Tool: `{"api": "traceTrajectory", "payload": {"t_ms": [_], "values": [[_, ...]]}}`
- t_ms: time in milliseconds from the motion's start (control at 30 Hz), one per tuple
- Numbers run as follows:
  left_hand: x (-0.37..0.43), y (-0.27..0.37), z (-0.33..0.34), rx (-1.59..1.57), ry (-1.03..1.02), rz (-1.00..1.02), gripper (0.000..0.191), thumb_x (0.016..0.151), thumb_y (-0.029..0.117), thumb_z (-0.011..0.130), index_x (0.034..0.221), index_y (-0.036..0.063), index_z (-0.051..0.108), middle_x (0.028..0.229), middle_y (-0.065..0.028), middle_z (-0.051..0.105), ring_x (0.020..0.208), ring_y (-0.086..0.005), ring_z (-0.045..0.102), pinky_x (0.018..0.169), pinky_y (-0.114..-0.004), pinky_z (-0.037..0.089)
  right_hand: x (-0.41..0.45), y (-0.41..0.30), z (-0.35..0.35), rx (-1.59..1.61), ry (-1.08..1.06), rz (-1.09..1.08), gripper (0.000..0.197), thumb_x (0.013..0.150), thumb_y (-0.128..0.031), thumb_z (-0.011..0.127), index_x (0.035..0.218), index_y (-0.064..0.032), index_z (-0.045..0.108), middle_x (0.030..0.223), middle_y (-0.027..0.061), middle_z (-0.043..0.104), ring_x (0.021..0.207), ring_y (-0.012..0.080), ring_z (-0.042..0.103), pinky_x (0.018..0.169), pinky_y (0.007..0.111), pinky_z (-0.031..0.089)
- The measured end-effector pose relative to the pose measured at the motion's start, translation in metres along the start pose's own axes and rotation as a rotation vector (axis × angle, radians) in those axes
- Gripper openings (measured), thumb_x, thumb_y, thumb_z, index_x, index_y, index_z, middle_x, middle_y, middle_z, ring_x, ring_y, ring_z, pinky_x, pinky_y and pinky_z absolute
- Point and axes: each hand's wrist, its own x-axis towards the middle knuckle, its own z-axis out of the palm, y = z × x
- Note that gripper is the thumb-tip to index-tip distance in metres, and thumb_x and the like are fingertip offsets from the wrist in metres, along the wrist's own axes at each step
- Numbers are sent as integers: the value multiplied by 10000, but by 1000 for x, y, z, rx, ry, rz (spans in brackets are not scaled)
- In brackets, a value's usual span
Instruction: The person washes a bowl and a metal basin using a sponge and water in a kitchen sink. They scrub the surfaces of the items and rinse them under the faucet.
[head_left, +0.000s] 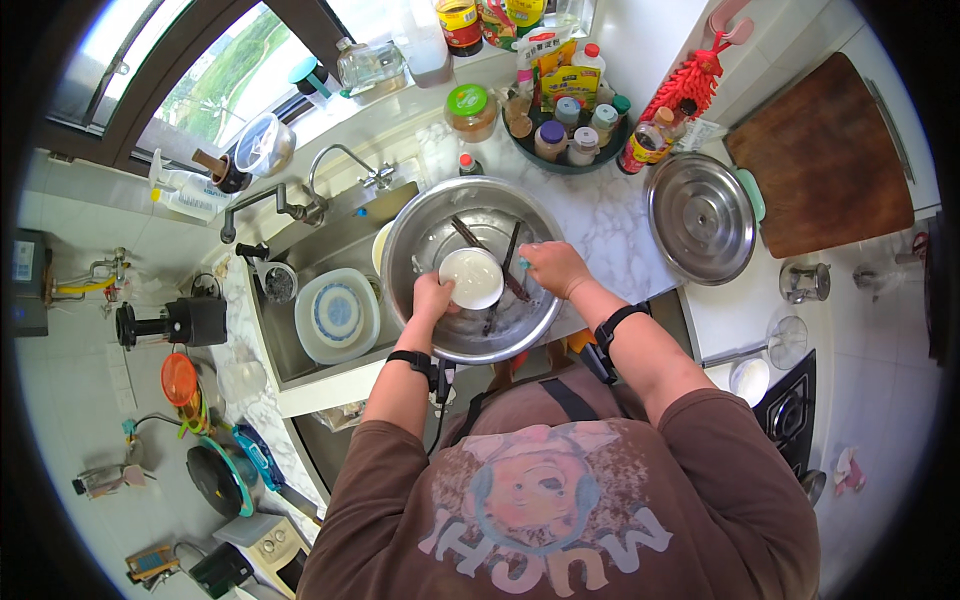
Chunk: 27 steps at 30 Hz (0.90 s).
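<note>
A large metal basin (420, 225) stands partly over the sink edge and partly on the marble-patterned counter, with several dark chopsticks (469, 234) and some water inside. My left hand (433, 295) grips the rim of a white bowl (472, 278), tilted over the basin. Near the basin's right rim, my right hand (553, 268) is closed around something small and teal, mostly hidden by the fingers; what it is I cannot tell.
Left of the basin, the sink (289, 352) holds a pale plastic tub (307, 311) with a blue-patterned dish inside. The faucet (319, 199) rises behind. A tray of seasoning jars (551, 161), a metal lid (701, 219) and a wooden cutting board (821, 157) are at right.
</note>
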Motion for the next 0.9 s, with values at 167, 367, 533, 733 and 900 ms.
{"api": "traceTrajectory", "payload": {"t_ms": [167,367,533,733,900], "values": [[-14,18,-13,659,269,605,126,899,120,571,939,3,594,837,-204,656,750,-385,674,664,-470,553,-1,0,-5,25,-60,32,209,807,-175,614,1001,-108,575,917,104,679,916,324,646,776,453,503],[-50,40,-46,1058,212,825,407,869,46,519,1274,69,496,1161,-126,543,1029,-327,630,746,-407,564,-2,0,-6,40,-85,31,205,819,-168,619,1009,-101,580,935,103,679,925,323,645,798,452,505],[-60,40,-64,1047,284,878,552,854,-22,525,1395,50,448,1264,-183,512,1069,-352,611,797,-402,563,-2,2,-6,33,-58,-31,168,847,-154,587,1000,-83,584,908,125,691,886,336,662,776,457,514],[-59,40,-61,923,436,771,516,886,-26,505,1393,25,425,1281,-208,511,1107,-374,583,847,-414,545,-7,1,-12,224,73,29,209,858,-180,602,1049,-96,586,913,137,691,861,347,660,743,460,512],[-50,56,-32,666,684,624,422,891,-43,439,1312,-19,446,1207,-233,562,1084,-384,616,821,-405,585,-15,15,-29,461,291,181,214,907,-235,603,1065,-93,619,869,158,684,808,336,666,702,423,509]]}}
